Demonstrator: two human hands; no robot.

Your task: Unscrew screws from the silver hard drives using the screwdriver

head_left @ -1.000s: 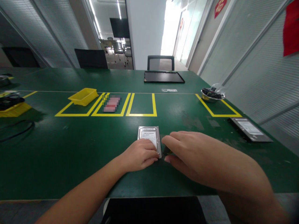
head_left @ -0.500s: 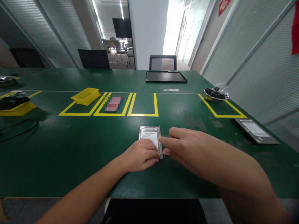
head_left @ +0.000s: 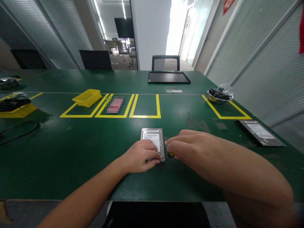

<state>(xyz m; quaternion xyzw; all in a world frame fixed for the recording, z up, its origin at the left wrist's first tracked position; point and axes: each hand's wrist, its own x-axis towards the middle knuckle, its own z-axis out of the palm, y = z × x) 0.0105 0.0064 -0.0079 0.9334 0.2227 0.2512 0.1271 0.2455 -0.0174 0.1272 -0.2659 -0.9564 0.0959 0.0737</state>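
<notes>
A silver hard drive (head_left: pixel 153 138) with a white label lies flat on the green table (head_left: pixel 71 148) near its front edge. My left hand (head_left: pixel 140 156) rests on the drive's near left part, fingers curled over it and holding it down. My right hand (head_left: pixel 187 147) is just right of the drive, its fingers pinched on a small dark tool with a yellow part (head_left: pixel 171 154) at the drive's near right corner.
Yellow taped boxes mark the table's middle, with a yellow tray (head_left: pixel 87 97) in the left one. A metal bowl (head_left: pixel 217 96) and a second drive (head_left: pixel 260 132) lie at the right. A black tray (head_left: pixel 168 77) and chairs stand at the far edge; a cable (head_left: pixel 20 133) runs at the left.
My right hand has closed from stretched fingers into a pinch at the drive's near right corner, and the small tool shows again. My left hand stays on the drive.
</notes>
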